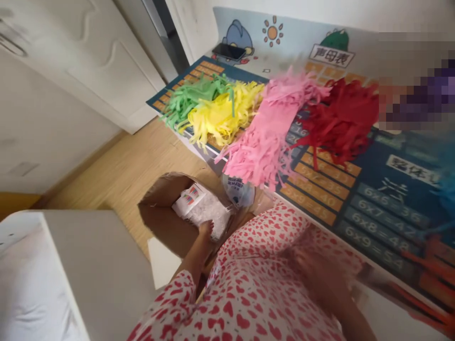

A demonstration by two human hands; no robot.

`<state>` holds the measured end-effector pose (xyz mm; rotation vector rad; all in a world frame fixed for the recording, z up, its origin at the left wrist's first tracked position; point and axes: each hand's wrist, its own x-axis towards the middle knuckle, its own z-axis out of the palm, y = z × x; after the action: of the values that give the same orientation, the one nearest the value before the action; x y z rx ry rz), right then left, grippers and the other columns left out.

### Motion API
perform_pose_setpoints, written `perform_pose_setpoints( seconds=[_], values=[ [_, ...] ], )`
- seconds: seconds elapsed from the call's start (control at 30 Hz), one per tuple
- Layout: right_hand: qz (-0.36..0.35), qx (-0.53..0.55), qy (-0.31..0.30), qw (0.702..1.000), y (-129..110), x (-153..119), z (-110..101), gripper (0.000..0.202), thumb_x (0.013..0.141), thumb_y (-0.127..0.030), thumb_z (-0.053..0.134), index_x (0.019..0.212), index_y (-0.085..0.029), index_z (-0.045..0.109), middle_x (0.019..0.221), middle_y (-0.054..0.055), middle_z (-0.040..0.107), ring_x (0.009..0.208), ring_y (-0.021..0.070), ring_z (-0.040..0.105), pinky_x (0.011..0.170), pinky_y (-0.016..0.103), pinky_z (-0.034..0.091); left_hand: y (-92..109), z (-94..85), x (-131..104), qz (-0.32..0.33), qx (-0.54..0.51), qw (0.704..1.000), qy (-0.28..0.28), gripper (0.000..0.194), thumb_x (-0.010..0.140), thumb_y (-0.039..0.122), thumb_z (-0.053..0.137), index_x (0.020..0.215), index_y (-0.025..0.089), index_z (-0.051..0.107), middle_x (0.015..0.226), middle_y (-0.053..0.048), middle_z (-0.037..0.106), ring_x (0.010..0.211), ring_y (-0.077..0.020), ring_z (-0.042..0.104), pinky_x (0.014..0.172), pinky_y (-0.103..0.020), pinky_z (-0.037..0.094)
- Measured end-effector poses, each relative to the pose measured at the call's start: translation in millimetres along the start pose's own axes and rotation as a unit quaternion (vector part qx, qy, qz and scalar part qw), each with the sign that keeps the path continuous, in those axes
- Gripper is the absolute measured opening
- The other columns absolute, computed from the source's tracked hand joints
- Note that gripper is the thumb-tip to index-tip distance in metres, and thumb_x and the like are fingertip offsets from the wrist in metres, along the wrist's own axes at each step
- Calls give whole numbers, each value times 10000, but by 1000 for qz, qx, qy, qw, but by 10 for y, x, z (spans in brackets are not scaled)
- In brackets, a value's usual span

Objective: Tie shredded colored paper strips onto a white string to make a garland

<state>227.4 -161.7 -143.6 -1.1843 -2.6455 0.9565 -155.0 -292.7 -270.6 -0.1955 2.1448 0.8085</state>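
My left hand [205, 232] reaches down into an open cardboard box [159, 222] on the floor. It is at the near edge of a clear plastic packet of whitish contents [209, 208] with a printed label; its fingers are mostly hidden, so I cannot tell whether they grip it. My right hand [305, 260] is smeared by motion in front of my heart-patterned clothing, close to the table's edge. On the table lie bundles of fringed paper strips: green [195, 97], yellow [220, 116], pink [273, 123] and red [341, 121].
A printed learning mat [320, 189] covers the table, with a dark phone [231, 51] at its far left corner. Blue strips [446, 189] and orange strips [433, 265] lie at the right. A bluish plastic bag [240, 192] is beside the box. A grey cabinet [103, 265] stands at the left.
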Motion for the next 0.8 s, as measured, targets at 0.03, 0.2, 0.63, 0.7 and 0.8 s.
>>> perform_pose_setpoints(
  seconds=[0.03, 0.2, 0.63, 0.7, 0.8],
  values=[
    [-4, -5, -4, 1000, -20, 20, 17, 336, 920, -379, 444, 1012, -288, 754, 1072, 86, 741, 1011, 300, 691, 901, 475, 555, -28, 82, 48, 6, 16, 1000, -7, 357, 931, 342, 597, 1237, 159, 570, 1231, -99, 604, 1040, -231, 628, 867, -440, 552],
    [8, -20, -3, 1000, -70, 106, 83, 361, 947, -380, 426, 1056, -254, 746, 1065, 98, 744, 991, 283, 697, 879, 444, 562, 137, 381, 280, 68, 119, 989, -52, 358, 931, 340, 598, 1241, 163, 569, 1244, -100, 599, 1054, -236, 623, 877, -444, 548],
    [65, 158, -20, 985, -294, 327, -83, 387, 953, -415, 464, 1246, -235, 641, 1132, 90, 709, 1001, 242, 677, 886, 375, 547, 996, -62, -650, 337, 270, 869, -241, 255, 940, 356, 549, 884, 160, 702, 869, -36, 705, 844, -182, 646, 829, -315, 506],
    [36, 237, -40, 970, -574, 484, -98, 479, 943, -374, 484, 1400, -230, 498, 1165, 89, 686, 969, 217, 669, 883, 363, 538, 1156, 77, -1137, 400, 276, 815, -315, 259, 896, 382, 598, 782, 178, 710, 792, -18, 710, 802, -181, 641, 786, -270, 487],
    [-32, 315, -53, 947, -861, 645, -103, 382, 901, -368, 557, 1244, -208, 612, 1092, 82, 694, 935, 205, 646, 859, 335, 519, 1412, 265, -1841, 520, 280, 687, -425, 285, 899, 366, 581, 720, 181, 704, 743, -19, 706, 714, -159, 626, 724, -237, 463]
  ],
)
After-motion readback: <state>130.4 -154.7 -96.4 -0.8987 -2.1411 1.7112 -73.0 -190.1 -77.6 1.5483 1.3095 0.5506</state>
